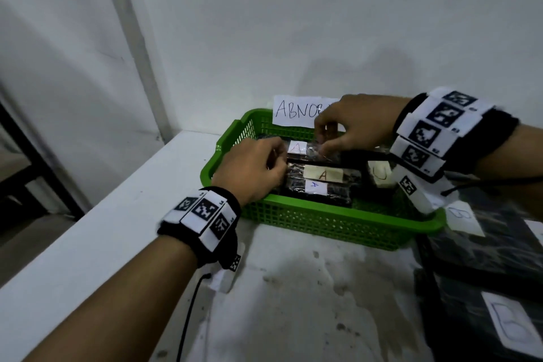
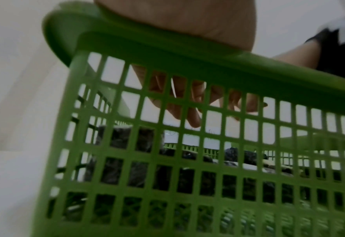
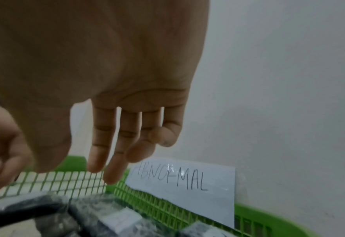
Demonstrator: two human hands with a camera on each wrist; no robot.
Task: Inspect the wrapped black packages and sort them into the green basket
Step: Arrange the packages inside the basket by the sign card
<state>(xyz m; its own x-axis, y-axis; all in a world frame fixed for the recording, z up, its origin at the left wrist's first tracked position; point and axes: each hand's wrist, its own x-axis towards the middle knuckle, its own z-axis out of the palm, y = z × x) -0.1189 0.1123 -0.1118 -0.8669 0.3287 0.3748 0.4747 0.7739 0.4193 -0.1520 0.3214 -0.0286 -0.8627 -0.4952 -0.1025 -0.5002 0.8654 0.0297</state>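
Observation:
The green basket (image 1: 323, 223) (image 2: 187, 61) (image 3: 254, 211) stands on the white table against the wall. Inside lie several wrapped black packages with paper labels: three marked A, back (image 1: 296, 147), middle (image 1: 323, 174) and front (image 1: 316, 185), and one more label (image 1: 380, 173) further right. My left hand (image 1: 276, 161) (image 2: 192, 112) is over the packages' left ends, fingers hanging loosely curled and holding nothing I can see. My right hand (image 1: 323, 138) (image 3: 111, 160) hovers over the back package's right part, fingers nearly straight; whether they touch the wrap is unclear.
A paper sign reading ABNORMAL (image 1: 293, 110) (image 3: 183, 181) leans on the basket's back wall. Larger black wrapped packages labelled B (image 1: 505, 323) lie on the table to the right of the basket. The table's left edge (image 1: 117, 206) drops to the floor.

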